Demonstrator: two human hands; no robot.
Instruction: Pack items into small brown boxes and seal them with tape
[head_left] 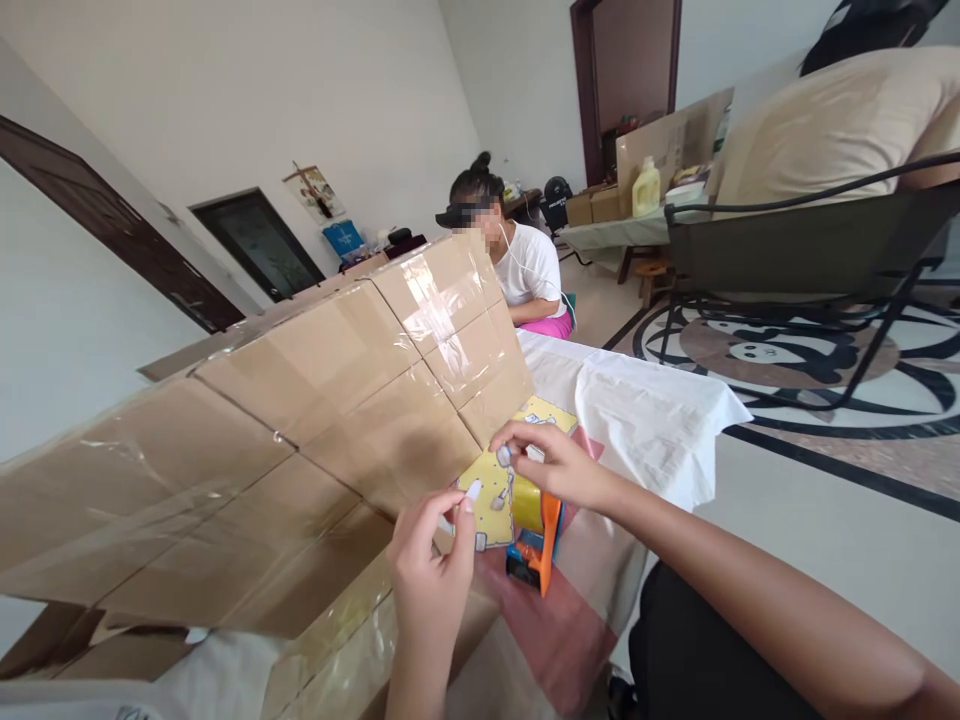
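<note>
My left hand pinches a small white piece between thumb and finger, above a yellow patterned sheet. To its upper right, my right hand has its fingers closed around a small whitish object, too small to name. The yellow sheet lies against the foot of a cardboard wall. Beside it, under and below my right hand, are a roll of yellow tape and an orange and blue tape dispenser. They rest on a cloth with a reddish pattern.
A tall cardboard wall wrapped in clear tape spans the left and middle. Behind it sits a person in a white shirt. A white cloth covers the table at right. Another person sits in a dark chair at far right.
</note>
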